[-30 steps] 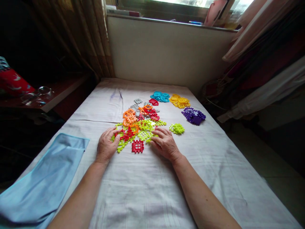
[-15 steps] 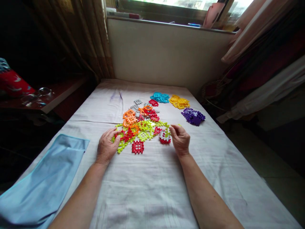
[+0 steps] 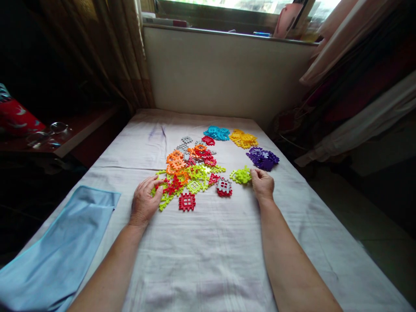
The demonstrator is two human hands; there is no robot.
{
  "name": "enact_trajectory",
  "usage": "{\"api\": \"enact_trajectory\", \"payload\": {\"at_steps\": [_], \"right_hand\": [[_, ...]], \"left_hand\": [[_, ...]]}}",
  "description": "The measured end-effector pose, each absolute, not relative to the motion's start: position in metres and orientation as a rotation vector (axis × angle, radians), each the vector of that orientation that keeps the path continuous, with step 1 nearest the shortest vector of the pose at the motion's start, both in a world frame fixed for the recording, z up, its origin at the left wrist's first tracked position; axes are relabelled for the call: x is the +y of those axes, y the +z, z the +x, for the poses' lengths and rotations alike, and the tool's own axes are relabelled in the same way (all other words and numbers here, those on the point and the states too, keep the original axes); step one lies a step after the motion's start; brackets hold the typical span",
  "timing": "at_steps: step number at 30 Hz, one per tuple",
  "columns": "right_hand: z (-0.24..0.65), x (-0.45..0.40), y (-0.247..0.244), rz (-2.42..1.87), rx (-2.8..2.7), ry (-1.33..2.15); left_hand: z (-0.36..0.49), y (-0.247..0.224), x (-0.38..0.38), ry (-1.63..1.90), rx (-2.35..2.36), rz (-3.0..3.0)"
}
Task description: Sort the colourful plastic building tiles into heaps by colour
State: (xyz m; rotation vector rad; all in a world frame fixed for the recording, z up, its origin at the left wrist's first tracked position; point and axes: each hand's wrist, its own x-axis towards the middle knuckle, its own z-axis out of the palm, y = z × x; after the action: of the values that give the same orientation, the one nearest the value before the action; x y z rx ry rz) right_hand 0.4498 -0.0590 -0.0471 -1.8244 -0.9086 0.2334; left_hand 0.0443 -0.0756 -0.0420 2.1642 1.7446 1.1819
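So the right hand (image 3: 262,185) has its fingers curled in tight, and the fingertips look pinched on a lime-green piece (image 3: 246,170) that's tilted up at the right edge of a little lime-green pile (image 3: 238,177); the thumb is mostly hidden, so I can't tell exactly how it's gripped. The left hand (image 3: 147,200) is way looser: palm down, fingers half bent, thumb apart from the index finger, just resting on the left edge of the big mixed heap (image 3: 195,186) with red and lime bits by the fingertips. That heap sits between the two hands and is all flat, toothed plastic pieces, with orange ones (image 3: 176,161) behind the lime and grey ones (image 3: 186,143) at the far end. A red square (image 3: 186,202) lies on its own just in front, and on the heap's right side a grey square (image 3: 224,184) partly covers another red piece (image 3: 224,193). Farther back on the right there's a blue pile (image 3: 216,133), a yellow pile (image 3: 243,138) and a purple pile (image 3: 262,158). It's all on a pale sheet (image 3: 201,260), with a light blue cloth (image 3: 65,242) off to the left and some glasses (image 3: 59,127) on a dark side table (image 3: 78,132).
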Motion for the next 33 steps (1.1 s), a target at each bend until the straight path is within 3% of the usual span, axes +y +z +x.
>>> {"api": "enact_trajectory", "payload": {"at_steps": [19,29,33], "right_hand": [[0.448,-0.063,-0.05,-1.988,-1.042,0.04],[0.422,-0.075,-0.036,-1.756,-1.322,-0.234],[0.39,-0.076,-0.03,-1.536,-1.676,-0.119]], "left_hand": [[0.043,-0.04,-0.077,1.14,1.756,2.146],[0.045,-0.04,-0.077,1.147,1.744,2.153],[0.045,-0.04,-0.077,1.149,1.752,2.151]]}}
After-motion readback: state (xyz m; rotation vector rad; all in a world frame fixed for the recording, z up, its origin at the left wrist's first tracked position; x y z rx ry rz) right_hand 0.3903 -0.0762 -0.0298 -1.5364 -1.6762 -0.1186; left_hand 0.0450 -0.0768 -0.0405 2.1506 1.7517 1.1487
